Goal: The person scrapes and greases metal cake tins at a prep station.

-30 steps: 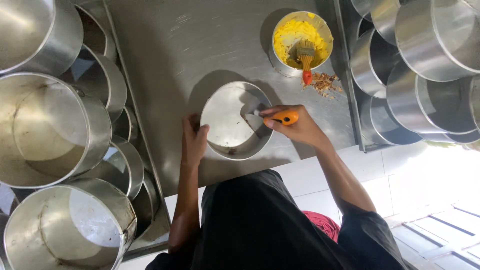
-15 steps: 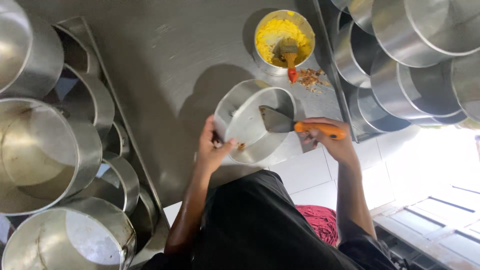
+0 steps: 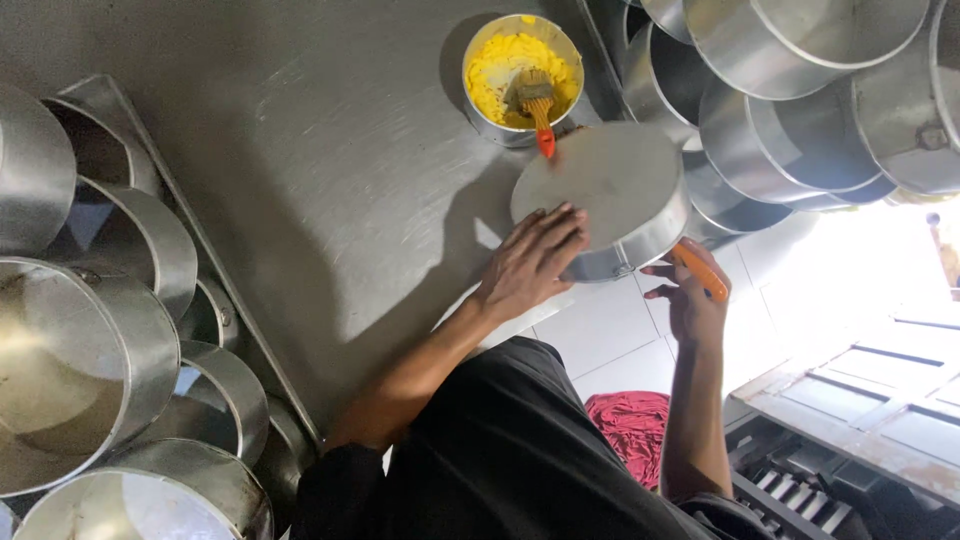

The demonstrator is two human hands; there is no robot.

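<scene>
At the edge of the steel worktop point(image 3: 300, 150), just below the small tin of yellow fat point(image 3: 522, 75), lies a round cake pan point(image 3: 610, 195), now turned bottom up with its flat base facing the camera. Half a second earlier the same pan sat open side up, nearer the person's body, with a blade working inside it. The left hand point(image 3: 530, 262) rests on the near part of the pan's base, fingers spread and flat against the metal. The right hand point(image 3: 692, 300) is at the pan's far-side rim, partly hidden under it, fingers curled round an orange tool handle point(image 3: 700, 270); the blade of that tool cannot be seen, where earlier it lay across the pan's inside.

Beyond the pan, the tin holds a mass of yellow fat and a brush point(image 3: 537, 105) whose bristles sit in the fat and whose orange handle points towards the pan, its tip almost touching the pan's edge. To one side of the pan, overlapping stacks of empty round pans point(image 3: 800, 90) crowd close, one of them partly covered by the pan's rim. On the opposite side, well apart from the pan, a row of larger empty pans point(image 3: 90, 350) stands in a tray. Below the pan, past the worktop edge, white floor tiles point(image 3: 610, 330) and a red cloth point(image 3: 632, 425) show beside the person's black shirt point(image 3: 500, 460).
</scene>
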